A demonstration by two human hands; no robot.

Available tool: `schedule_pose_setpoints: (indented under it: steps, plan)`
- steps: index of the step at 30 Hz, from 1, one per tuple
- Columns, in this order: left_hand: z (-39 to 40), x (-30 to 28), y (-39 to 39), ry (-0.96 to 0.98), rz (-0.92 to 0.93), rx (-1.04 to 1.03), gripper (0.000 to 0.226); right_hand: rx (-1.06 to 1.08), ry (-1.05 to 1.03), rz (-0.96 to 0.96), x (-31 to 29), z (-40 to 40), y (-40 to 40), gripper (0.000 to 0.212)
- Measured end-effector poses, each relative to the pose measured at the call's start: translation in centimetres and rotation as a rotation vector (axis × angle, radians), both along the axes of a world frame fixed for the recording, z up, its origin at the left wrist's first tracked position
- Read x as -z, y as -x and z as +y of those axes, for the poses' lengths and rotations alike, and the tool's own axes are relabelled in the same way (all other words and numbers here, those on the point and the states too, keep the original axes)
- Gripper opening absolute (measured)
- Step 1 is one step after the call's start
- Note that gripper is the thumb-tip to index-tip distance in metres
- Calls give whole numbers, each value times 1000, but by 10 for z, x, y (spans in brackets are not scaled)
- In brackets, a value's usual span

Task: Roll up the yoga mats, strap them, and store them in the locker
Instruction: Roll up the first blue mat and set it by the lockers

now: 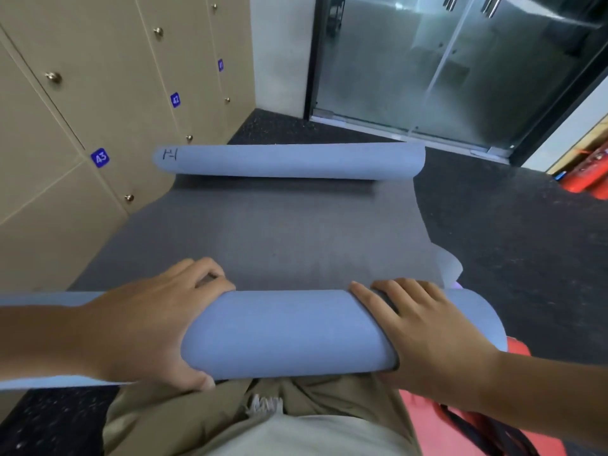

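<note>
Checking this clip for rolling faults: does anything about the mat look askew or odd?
Yes. The mat is curled at both ends: the far end sits in its own roll while both hands, left hand and right hand, roll the near roll. At the right, a pale corner sticks out from under the mat's edge.

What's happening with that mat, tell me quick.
A person is kneeling on the floor and rolling up a blue yoga mat. The left hand and the right hand both press on the near roll, fingers draped over its top. The far end is curled up too, with grey flat mat between. No strap is on it yet. The lockers on the left are closed. A red mat lies beside the person.
</note>
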State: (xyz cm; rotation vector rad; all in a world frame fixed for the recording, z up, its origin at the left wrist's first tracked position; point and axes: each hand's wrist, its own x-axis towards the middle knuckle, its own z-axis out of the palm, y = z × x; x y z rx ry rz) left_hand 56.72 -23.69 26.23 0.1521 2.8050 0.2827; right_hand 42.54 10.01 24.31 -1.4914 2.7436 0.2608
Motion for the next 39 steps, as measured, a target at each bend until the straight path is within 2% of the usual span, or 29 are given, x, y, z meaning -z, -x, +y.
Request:
schedule_pose_setpoints:
  steps: [4, 7, 11, 15, 20, 23, 27, 28, 30, 32, 35, 39]
  plan:
    - [-2, 5, 2, -46, 61, 28, 109, -9, 4, -45, 2, 0, 6, 103]
    - [-3, -1, 16, -70, -64, 37, 100, -15, -21, -154, -6, -4, 15, 105]
    - [-11, -2, 34, -212, -149, 18, 85, -13, -113, -352, -26, -17, 32, 117]
    - [-20, 2, 52, -358, -227, -18, 79, -137, -1, -337, -30, -32, 31, 121]
    - [-27, -2, 68, -453, -313, -15, 70, -173, 65, -340, -14, -51, 39, 108]
    - [-32, -5, 72, -349, -265, 40, 69, -177, 65, -426, -16, -57, 55, 103]
    - [-26, 0, 58, -135, 154, 163, 70, -152, 42, -597, -20, -68, 73, 93]
    - [-21, 3, 53, -111, 209, 166, 73, -138, 24, -651, -22, -71, 78, 89]
    - [-14, 9, 47, -64, 256, 141, 94, -118, -13, -735, -26, -77, 87, 82]
    - [-12, 18, 47, -11, 277, 120, 110, -102, -44, -779, -30, -82, 93, 78]
    - [-16, 25, 57, 3, 223, 75, 109, -74, -94, -782, -33, -89, 98, 76]
    - [-25, 22, 78, -106, 22, 23, 94, -124, -51, -516, -33, -90, 97, 79]
